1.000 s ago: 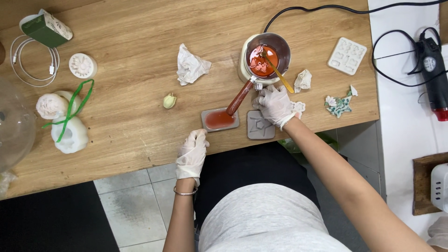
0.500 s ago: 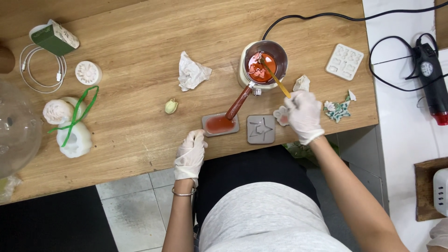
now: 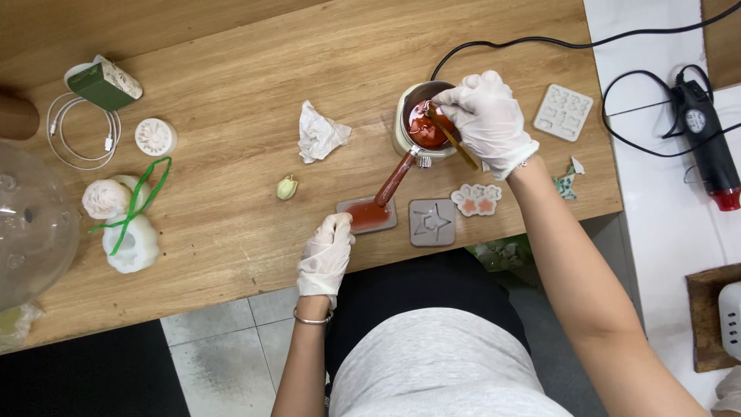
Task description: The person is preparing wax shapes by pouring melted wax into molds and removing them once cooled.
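Wooden tabletop (image 3: 231,69), grey tile floor below its near edge. At far left, a clear glass dome (image 3: 27,224). Near centre-right, a small melting pot (image 3: 421,123) with red liquid and a reddish handle reaching toward you. Your right hand (image 3: 486,116), gloved, is over the pot's rim, fingers closed around a thin yellow stick (image 3: 455,143) whose tip is in the red liquid. Your left hand (image 3: 326,255), gloved, rests flat at the table edge, holding nothing, fingertips touching a small grey mould (image 3: 369,216) filled red. Just right of it: an empty grey star mould (image 3: 432,222), then a pink flower piece (image 3: 477,198). Crumpled tissue (image 3: 320,133) left of pot.
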